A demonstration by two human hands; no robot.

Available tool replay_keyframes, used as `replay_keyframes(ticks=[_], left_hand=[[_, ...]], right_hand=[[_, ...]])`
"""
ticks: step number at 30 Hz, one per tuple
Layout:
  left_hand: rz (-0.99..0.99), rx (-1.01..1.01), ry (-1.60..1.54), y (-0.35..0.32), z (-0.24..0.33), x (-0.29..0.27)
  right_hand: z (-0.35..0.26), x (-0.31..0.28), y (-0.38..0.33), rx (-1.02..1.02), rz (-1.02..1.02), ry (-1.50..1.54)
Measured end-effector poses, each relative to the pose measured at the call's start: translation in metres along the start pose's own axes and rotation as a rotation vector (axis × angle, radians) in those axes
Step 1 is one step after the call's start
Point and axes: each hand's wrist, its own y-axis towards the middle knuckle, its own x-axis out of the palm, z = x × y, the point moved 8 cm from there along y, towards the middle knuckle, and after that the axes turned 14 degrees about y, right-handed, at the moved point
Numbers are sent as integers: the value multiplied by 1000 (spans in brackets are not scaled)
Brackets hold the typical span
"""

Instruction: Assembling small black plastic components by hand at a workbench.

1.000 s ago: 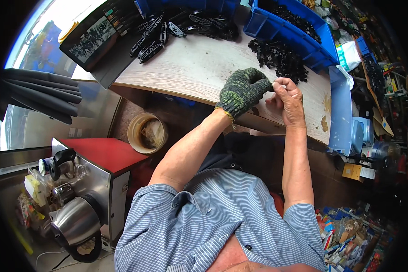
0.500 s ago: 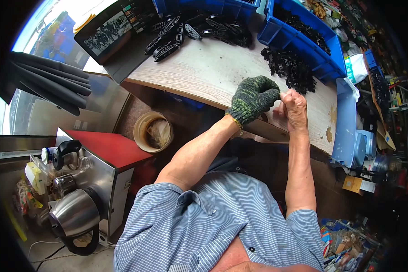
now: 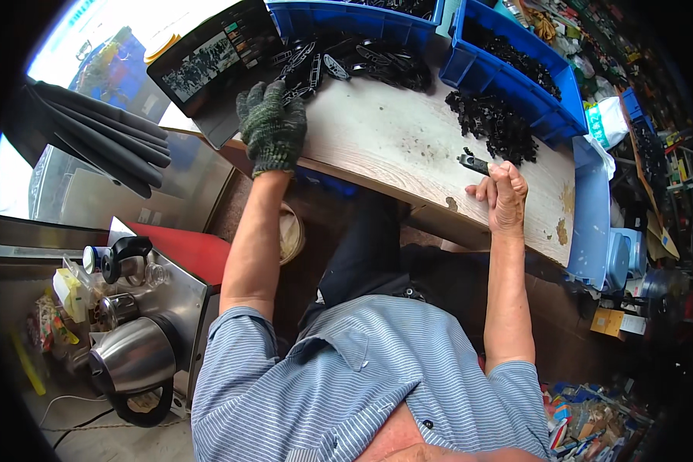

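Observation:
My left hand [image 3: 272, 127], in a dark green knitted glove, reaches over the table's far left with its fingers stretched out. It is beside the near end of a heap of long black plastic parts [image 3: 389, 65], and nothing shows in its grasp. Bare and closed, my right hand [image 3: 504, 196] is above the table's right side. Its thumb and index finger pinch a small black oblong piece [image 3: 473, 162] with a lighter, metallic-looking end pointing left. Beyond that hand lies a loose pile of small black pieces [image 3: 497, 123].
Blue bins [image 3: 516, 69] holding black parts line the far side of the table [image 3: 377, 138]. A dark screen [image 3: 212, 65] stands at its left end. A bucket [image 3: 291, 235] is on the floor below, and a steel kettle [image 3: 135, 358] sits on the metal cabinet at left.
My gloved left hand has left my right hand and moved far left, opening its fingers. My right hand stays near its place, and the black piece now shows in it.

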Motion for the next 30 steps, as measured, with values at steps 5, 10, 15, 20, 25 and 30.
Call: replay_keyframes(ticks=[5, 10, 15, 20, 25, 30], left_hand=[[-178, 56, 57, -2, -8, 16], [-237, 146, -131, -15, 29, 0], [-200, 220, -127, -24, 64, -14], [-155, 275, -262, -27, 82, -18], [-264, 192, -180, -25, 74, -13], [-296, 217, -176, -34, 87, -16]], right_hand=[[1, -2, 0, 4, 22, -17], [1, -7, 0, -2, 53, -37], [-1, -8, 0, -2, 100, 64], [-6, -36, -5, 72, 242, 125], [-30, -77, -7, 37, 386, 137], [-59, -156, -19, -64, 780, 171]])
